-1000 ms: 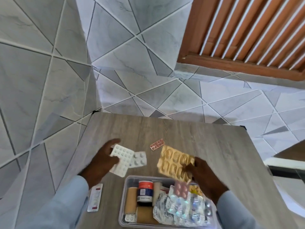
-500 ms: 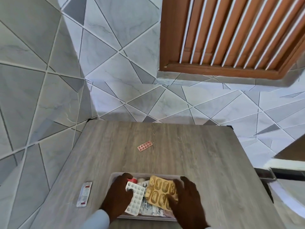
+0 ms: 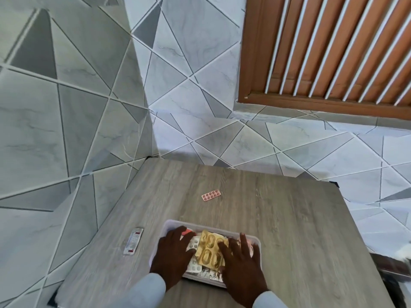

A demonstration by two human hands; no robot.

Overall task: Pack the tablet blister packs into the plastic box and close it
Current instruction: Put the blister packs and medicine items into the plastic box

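An open clear plastic box [image 3: 255,240] sits near the table's front edge, full of blister packs. A gold blister pack [image 3: 209,252] lies on top of the contents, with a white blister pack [image 3: 193,243] to its left. My left hand [image 3: 173,254] lies flat over the box's left side, fingers spread on the white pack. My right hand [image 3: 241,261] presses flat on the gold pack's right edge. A pink blister pack [image 3: 211,195] lies on the table beyond the box. A white and red strip [image 3: 133,240] lies left of the box. No lid is in view.
The grey wood-grain table [image 3: 289,230] stands in a corner of grey tiled walls. A brown slatted shutter [image 3: 333,52] is at the upper right. A dark object [image 3: 391,263] sits past the table's right edge.
Both hands carried the white and gold packs from the table into the box and now lie flat on them. The view has shifted, so the box sits lower in the frame.
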